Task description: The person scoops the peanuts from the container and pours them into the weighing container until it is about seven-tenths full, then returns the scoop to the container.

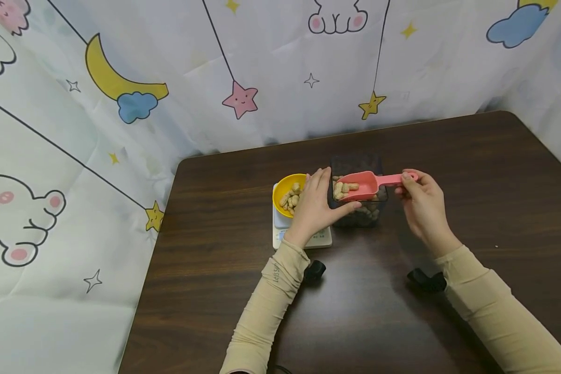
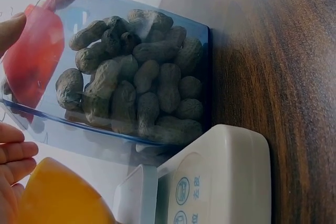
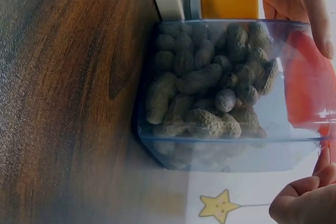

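My right hand (image 1: 423,202) pinches the handle end of a pink scoop (image 1: 366,186), whose bowl carries several unshelled peanuts (image 1: 341,190). The scoop is held level at the top of a clear bluish plastic container (image 1: 359,219). Through its walls, more peanuts (image 2: 123,98) show heaped in the lower part. My left hand (image 1: 315,208) is at the container's left side, fingers straight and thumb spread along the near side; whether it touches the wall is unclear. Behind that hand, a yellow bowl (image 1: 277,196) of peanuts stands on a white kitchen scale (image 1: 321,241), partly hidden.
Everything stands on a dark brown wooden table (image 1: 205,218). The scale is directly left of the container. A white curtain (image 1: 280,57) with cartoon prints hangs behind the table. Black straps or mounts (image 1: 425,280) show under the wrists.
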Demonstrator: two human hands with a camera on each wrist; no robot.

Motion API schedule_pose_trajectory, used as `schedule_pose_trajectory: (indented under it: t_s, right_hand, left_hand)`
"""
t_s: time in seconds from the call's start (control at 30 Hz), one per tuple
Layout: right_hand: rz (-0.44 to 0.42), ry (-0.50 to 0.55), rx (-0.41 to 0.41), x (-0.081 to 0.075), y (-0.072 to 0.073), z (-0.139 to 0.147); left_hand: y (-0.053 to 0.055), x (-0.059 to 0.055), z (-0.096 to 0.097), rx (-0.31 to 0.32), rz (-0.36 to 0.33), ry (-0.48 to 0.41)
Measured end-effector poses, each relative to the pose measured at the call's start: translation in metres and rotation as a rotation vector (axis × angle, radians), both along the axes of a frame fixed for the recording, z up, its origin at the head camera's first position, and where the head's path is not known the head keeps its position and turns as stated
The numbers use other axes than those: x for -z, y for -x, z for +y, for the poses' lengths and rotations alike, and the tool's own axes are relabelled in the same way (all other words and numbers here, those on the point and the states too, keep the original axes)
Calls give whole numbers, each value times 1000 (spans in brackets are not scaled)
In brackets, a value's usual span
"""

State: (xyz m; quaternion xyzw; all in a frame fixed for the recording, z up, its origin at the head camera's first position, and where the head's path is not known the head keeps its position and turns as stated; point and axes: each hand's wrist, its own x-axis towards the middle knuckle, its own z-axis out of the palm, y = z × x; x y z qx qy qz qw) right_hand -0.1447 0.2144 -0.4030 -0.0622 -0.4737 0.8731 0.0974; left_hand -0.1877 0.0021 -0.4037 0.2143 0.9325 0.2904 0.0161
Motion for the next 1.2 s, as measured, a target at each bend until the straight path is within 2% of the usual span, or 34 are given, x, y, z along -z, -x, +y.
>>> schedule_pose_trajectory:
  t_s: [0.17,0.4,0.6,0.93,1.07,1.2]
  right_hand:
    - [20,36,26,-3,1,1]
    - [96,40,44,-18,9,-1]
    - [122,-9,26,-29,18,-13]
    - [140,-245,7,-38,32,-36]
    - [133,-343,6,-38,37,-44]
    - [116,-429,8,-37,40,-49]
  left_hand:
    - [-1,0,-2,-1,38,-47]
    - [-2,-6,-9,-9,80,-87]
    - [1,-7,-23,-48,63,-124]
    - [10,-5,-60,-162,103,-198]
    - [8,-1,-71,-206,73,-210]
    - [5,7,-77,-225,46,-215]
